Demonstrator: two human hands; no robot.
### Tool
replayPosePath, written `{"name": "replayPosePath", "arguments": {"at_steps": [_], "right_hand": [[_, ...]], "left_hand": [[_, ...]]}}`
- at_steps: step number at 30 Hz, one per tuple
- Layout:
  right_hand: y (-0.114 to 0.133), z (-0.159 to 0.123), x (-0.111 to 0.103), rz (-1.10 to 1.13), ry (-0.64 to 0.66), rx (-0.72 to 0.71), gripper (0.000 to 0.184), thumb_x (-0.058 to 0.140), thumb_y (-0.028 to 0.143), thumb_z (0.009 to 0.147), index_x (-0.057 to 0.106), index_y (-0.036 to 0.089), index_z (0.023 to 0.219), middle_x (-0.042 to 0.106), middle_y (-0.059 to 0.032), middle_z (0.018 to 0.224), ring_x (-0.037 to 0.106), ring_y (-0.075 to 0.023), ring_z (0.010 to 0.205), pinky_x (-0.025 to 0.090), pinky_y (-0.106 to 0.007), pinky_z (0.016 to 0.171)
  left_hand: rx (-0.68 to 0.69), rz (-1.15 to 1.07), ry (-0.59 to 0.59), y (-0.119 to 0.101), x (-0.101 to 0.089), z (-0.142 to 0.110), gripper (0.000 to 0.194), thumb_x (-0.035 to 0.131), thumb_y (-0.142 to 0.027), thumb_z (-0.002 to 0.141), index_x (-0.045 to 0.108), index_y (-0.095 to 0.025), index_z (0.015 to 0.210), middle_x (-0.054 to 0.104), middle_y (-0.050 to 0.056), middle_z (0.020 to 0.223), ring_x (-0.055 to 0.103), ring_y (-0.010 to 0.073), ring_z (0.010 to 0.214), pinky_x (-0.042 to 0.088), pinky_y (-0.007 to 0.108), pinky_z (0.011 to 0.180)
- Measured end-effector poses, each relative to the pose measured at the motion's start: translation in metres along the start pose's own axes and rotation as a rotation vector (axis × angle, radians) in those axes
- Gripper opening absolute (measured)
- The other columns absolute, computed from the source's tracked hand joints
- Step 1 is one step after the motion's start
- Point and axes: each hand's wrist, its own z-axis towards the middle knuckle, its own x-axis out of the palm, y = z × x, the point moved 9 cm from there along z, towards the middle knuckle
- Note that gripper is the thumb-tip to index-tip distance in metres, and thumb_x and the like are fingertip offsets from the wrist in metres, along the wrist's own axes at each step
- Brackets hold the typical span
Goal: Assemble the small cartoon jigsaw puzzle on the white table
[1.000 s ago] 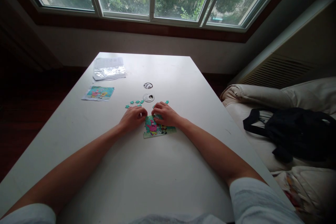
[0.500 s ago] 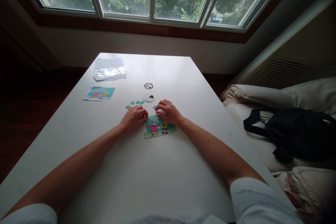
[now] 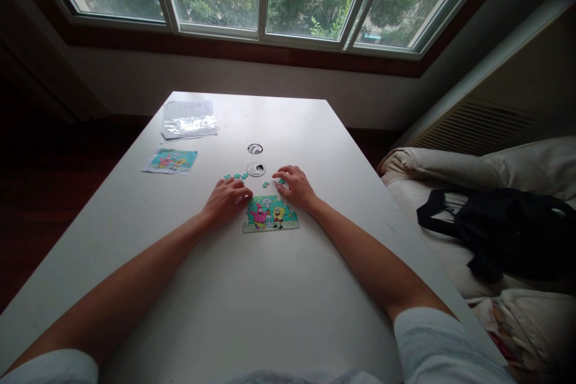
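Observation:
A partly assembled jigsaw puzzle [image 3: 270, 216] with pink and yellow cartoon figures lies flat on the white table, its upper edge uneven. My left hand [image 3: 227, 198] has its fingers curled at the puzzle's upper left corner; the thumb is mostly hidden. Above the puzzle's right side, my right hand [image 3: 294, 187] is open, thumb and fingers apart around a loose teal piece [image 3: 281, 181] on the table. Another teal piece [image 3: 265, 185] lies just left of it. Several more loose pieces [image 3: 237, 176] sit beyond my left hand, which partly covers them.
A picture sheet [image 3: 173, 161] with the same cartoon figures lies on the left of the table [image 3: 270, 300]. Behind it are papers with a clear plastic sleeve [image 3: 189, 120]. Two round fittings [image 3: 255, 169] [image 3: 255, 149] are set in the tabletop. A dark bag [image 3: 508, 231] rests on the sofa at right.
The puzzle has turned slightly and shifted a little left, now lying straighter. My right hand has moved up and off it, its fingers spreading. Another loose piece shows beneath them.

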Motion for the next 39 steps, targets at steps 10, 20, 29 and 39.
{"name": "replayPosePath", "arguments": {"at_steps": [10,20,29,39], "right_hand": [[0.013,-0.002,0.009,0.01,0.062,-0.099,0.02,0.063,0.026,0.095,0.072,0.028,0.112,0.06,-0.0094,0.139,0.045,-0.0297,0.137,0.041,-0.054,0.111],[0.006,0.001,0.011,0.02,0.095,-0.041,0.009,0.064,0.027,0.093,0.069,0.026,0.101,0.061,-0.0091,0.136,0.046,-0.0305,0.136,0.04,-0.054,0.111],[0.015,0.003,0.011,0.018,0.127,-0.12,0.008,0.063,0.021,0.093,0.061,0.022,0.1,0.064,-0.0111,0.126,0.051,-0.0283,0.125,0.036,-0.051,0.11],[0.027,0.003,-0.004,0.202,0.022,-0.158,0.009,0.06,0.016,0.093,0.066,0.022,0.09,0.073,-0.0033,0.088,0.062,-0.0204,0.088,0.041,-0.039,0.094]], "left_hand": [[0.013,-0.002,-0.017,0.006,0.002,-0.001,0.017,0.058,-0.028,0.097,0.074,-0.026,0.099,0.071,0.005,0.105,0.058,0.0239,0.099,0.04,0.04,0.094],[-0.031,-0.019,-0.053,0.012,-0.005,0.001,0.022,0.054,-0.024,0.099,0.076,-0.026,0.1,0.073,0.004,0.105,0.058,0.0236,0.1,0.042,0.041,0.092],[-0.035,-0.022,-0.06,0.013,-0.004,0.0,0.019,0.056,-0.025,0.098,0.075,-0.026,0.098,0.073,0.004,0.104,0.058,0.0237,0.1,0.042,0.04,0.091],[-0.045,-0.021,-0.043,0.011,-0.002,0.0,0.019,0.056,-0.025,0.097,0.076,-0.026,0.097,0.073,0.005,0.104,0.059,0.0245,0.1,0.042,0.041,0.091]]}}
